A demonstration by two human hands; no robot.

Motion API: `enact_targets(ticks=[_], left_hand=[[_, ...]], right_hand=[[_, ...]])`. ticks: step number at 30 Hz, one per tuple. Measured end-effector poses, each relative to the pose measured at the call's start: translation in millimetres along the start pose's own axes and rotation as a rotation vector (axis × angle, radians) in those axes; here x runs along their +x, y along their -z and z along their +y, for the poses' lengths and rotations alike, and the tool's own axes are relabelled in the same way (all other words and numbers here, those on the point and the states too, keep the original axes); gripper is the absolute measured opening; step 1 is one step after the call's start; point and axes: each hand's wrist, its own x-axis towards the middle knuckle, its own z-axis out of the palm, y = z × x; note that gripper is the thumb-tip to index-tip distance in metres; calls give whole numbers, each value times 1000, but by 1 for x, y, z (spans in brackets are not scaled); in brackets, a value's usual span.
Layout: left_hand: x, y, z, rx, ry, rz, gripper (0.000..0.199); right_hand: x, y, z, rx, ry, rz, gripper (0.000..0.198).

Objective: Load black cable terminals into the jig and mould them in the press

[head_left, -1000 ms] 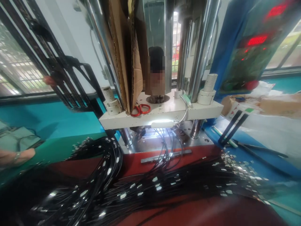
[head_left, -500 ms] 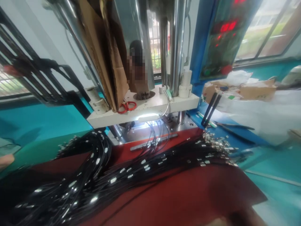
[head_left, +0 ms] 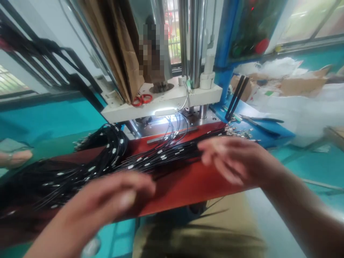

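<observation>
My left hand point(head_left: 115, 195) is in the air over the near edge of the red board point(head_left: 177, 186), its fingers stretched to the right and the thumb apart; nothing shows in it. My right hand point(head_left: 233, 157), blurred, reaches in from the right with its fingers apart and nothing visible in them. Its fingertips are nearest the long bundle of black cables point(head_left: 185, 148) with small silvery connectors, and partly cover it. Whether they touch it I cannot tell. Several cables rise from the bundle toward the lit gap under the press's white plate point(head_left: 161, 104).
Red-handled scissors point(head_left: 142, 99) lie on the white plate beside cardboard point(head_left: 122, 53). A looped cable bundle point(head_left: 116, 143) is at left, near another person's hand point(head_left: 20, 157). Pliers-like tools point(head_left: 262, 123) lie on the blue surface at right. A control box point(head_left: 256, 32) stands above.
Both my hands have come into view over the red board; before, only a blurred bit showed at the lower right. The view has tilted down, and the red digits no longer show on the control box.
</observation>
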Motion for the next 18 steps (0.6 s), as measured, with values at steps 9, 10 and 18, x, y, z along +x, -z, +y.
enact_targets(ticks=[9, 10, 18], left_hand=[[163, -34, 17, 119, 64, 15, 60], [164, -36, 15, 107, 66, 17, 61], [161, -27, 18, -66, 109, -4, 45]], right_hand=[[159, -5, -17, -106, -110, 196, 17], [162, -5, -16, -103, -122, 158, 19], [168, -10, -11, 50, -184, 2, 17]])
